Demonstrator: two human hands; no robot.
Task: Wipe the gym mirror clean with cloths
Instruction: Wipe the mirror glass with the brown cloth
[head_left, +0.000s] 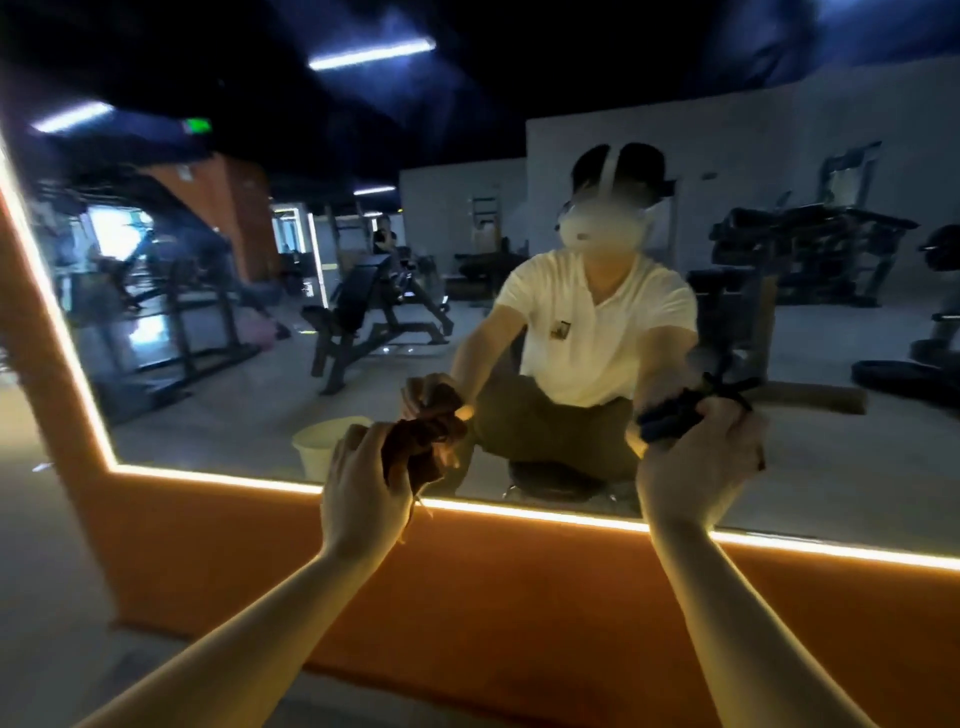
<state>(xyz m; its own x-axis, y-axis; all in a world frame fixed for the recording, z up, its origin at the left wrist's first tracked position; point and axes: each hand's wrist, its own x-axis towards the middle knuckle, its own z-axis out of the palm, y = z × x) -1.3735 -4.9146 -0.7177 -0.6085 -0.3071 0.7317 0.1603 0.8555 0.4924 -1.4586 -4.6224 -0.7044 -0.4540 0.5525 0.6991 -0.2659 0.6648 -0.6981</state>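
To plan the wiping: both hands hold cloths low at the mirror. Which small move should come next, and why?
Probably sweep both cloths sideways along the mirror: the brown cloth in the left hand and the dark cloth in the right hand seem to meet their reflections.

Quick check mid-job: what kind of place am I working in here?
Most likely a gym. The large wall mirror with a lit edge reflects an incline bench, a dark equipment rack and what looks like a weight plate lying on the floor.
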